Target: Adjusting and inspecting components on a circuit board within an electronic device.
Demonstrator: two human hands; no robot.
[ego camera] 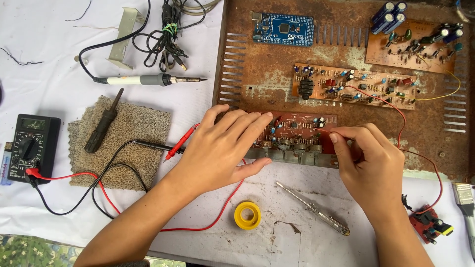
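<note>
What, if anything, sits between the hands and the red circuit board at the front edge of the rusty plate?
Nothing visible. The left hand already lies flat on the red circuit board, covering its left end. The right hand is at the board's right end, fingers pinched at a thin red wire. The screwdriver and yellow tape roll lie nearer the person, apart from both.

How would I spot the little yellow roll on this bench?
Start at the white cloth covering the table, then look just below the left hand. The yellow tape roll lies flat there, inside a loop of red wire: the only round yellow ring around.
</note>
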